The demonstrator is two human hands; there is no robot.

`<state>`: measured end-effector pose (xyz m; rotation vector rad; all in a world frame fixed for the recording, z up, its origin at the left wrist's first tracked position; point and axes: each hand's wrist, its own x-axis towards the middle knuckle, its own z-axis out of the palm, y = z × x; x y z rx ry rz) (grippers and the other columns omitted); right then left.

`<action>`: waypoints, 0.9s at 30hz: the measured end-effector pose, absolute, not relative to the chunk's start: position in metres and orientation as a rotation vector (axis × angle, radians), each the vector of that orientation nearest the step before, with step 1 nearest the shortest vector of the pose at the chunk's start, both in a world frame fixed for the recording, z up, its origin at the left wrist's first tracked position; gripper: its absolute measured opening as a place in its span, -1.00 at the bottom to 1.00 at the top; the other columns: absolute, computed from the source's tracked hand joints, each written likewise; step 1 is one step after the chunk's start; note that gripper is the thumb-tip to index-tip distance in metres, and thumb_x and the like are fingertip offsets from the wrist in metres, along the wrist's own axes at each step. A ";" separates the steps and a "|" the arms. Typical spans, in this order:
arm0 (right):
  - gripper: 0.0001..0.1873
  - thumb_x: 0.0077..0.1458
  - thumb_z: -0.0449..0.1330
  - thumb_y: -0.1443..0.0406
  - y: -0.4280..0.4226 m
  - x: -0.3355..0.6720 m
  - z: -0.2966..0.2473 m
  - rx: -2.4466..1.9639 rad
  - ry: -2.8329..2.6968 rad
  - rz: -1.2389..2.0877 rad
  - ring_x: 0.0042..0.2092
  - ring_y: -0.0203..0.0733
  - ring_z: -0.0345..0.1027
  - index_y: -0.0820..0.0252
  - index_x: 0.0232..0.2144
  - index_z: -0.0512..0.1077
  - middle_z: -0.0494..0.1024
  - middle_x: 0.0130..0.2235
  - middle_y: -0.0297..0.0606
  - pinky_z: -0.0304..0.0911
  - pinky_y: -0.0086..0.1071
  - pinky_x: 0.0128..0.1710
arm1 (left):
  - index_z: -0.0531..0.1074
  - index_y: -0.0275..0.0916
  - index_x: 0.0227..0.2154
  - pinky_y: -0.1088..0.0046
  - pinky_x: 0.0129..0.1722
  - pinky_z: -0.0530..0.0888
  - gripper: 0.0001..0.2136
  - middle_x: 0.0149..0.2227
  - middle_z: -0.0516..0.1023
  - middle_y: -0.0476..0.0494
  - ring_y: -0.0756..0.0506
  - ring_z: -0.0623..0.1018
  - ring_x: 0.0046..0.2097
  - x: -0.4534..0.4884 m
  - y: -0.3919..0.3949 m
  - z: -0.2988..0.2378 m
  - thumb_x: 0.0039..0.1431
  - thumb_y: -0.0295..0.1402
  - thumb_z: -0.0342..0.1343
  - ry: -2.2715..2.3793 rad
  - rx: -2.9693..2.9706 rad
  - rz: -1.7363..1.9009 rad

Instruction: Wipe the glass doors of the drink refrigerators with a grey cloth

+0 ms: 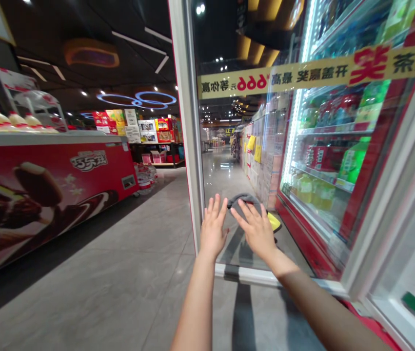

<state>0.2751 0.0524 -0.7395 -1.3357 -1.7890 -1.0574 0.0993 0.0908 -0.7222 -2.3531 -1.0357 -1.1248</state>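
A glass door (pixel 225 180) with a pale frame stands open in front of me. My left hand (pixel 214 225) is at the lower part of the pane near the frame, fingers stretched out, close to the edge of a cloth. My right hand (pixel 256 228) lies beside it, fingers spread, over the grey and yellow cloth (pixel 275 222). The grey part shows above the right fingers and the yellow part to their right. Most of the cloth is hidden behind the right hand. Whether the left fingertips touch the glass, I cannot tell.
A lit drinks fridge (pixel 324 161) with several shelves of bottles shows to the right through the glass. A yellow printed strip (pixel 284 77) crosses the door. At left stands a red ice-cream freezer (pixel 57 195). Stacked boxes (pixel 152 130) are farther back, above the grey tiled floor (pixel 148 253).
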 end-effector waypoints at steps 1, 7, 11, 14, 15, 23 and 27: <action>-0.22 0.12 0.06 0.56 0.053 0.279 -0.739 -1.318 -1.829 -1.067 0.37 -0.05 0.13 -0.07 0.34 0.25 0.21 0.41 -0.22 -0.15 0.11 0.40 | -0.23 -0.04 0.47 -0.04 0.39 0.18 -0.05 0.50 -0.12 -0.25 -0.23 -0.11 0.49 0.096 0.090 -0.719 0.12 -0.59 0.17 -1.028 -2.349 -1.134; -0.22 0.15 0.08 0.52 0.072 0.261 -0.693 -1.386 -1.614 -1.018 0.42 0.03 0.00 -0.03 0.38 0.18 0.04 0.47 -0.14 -0.22 0.19 0.39 | -0.39 -0.17 0.47 -0.15 0.39 0.11 -0.04 0.50 -0.16 -0.42 -0.29 -0.18 0.49 0.073 0.093 -0.728 0.19 -0.53 0.14 -1.123 -2.130 -1.208; -0.36 0.24 0.11 0.42 0.087 0.245 -0.706 -1.202 -1.832 -1.113 0.39 -0.04 0.07 -0.01 0.34 0.24 0.15 0.44 -0.17 -0.19 0.12 0.40 | -0.60 -0.30 0.42 -0.19 0.35 0.16 0.03 0.47 -0.27 -0.64 -0.37 -0.24 0.48 0.071 0.108 -0.752 0.21 -0.45 0.16 -1.193 -2.131 -1.278; -0.44 0.26 0.13 0.38 0.089 0.251 -0.718 -0.963 -2.109 -1.213 0.36 -0.15 0.12 0.00 0.28 0.31 0.26 0.39 -0.27 -0.14 -0.02 0.42 | -0.64 -0.27 0.41 -0.21 0.34 0.16 0.00 0.47 -0.37 -0.65 -0.39 -0.32 0.46 0.078 0.116 -0.767 0.25 -0.44 0.11 -1.183 -2.163 -1.326; -0.44 0.26 0.13 0.37 0.089 0.253 -0.715 -0.929 -2.146 -1.227 0.37 -0.17 0.12 -0.01 0.28 0.31 0.26 0.39 -0.29 -0.13 -0.04 0.42 | -0.64 -0.25 0.41 -0.23 0.34 0.15 -0.01 0.47 -0.40 -0.64 -0.39 -0.34 0.46 0.081 0.118 -0.769 0.26 -0.44 0.09 -1.182 -2.158 -1.348; -0.41 0.29 0.09 0.39 0.101 0.233 -0.674 -1.149 -1.961 -1.134 0.40 -0.08 0.07 0.00 0.33 0.25 0.12 0.45 -0.23 -0.18 0.08 0.42 | -0.60 -0.20 0.42 -0.24 0.34 0.16 0.02 0.49 -0.32 -0.59 -0.39 -0.26 0.48 0.074 0.125 -0.765 0.19 -0.51 0.10 -1.129 -2.252 -1.390; -0.47 0.28 0.11 0.39 0.108 0.234 -0.690 -1.015 -2.163 -1.190 0.39 -0.10 0.08 0.05 0.28 0.32 0.20 0.42 -0.26 -0.12 0.05 0.41 | -0.60 -0.23 0.42 -0.25 0.33 0.16 0.00 0.48 -0.17 -0.61 -0.38 -0.13 0.48 0.068 0.124 -0.769 0.17 -0.57 0.06 -1.253 -2.201 -1.325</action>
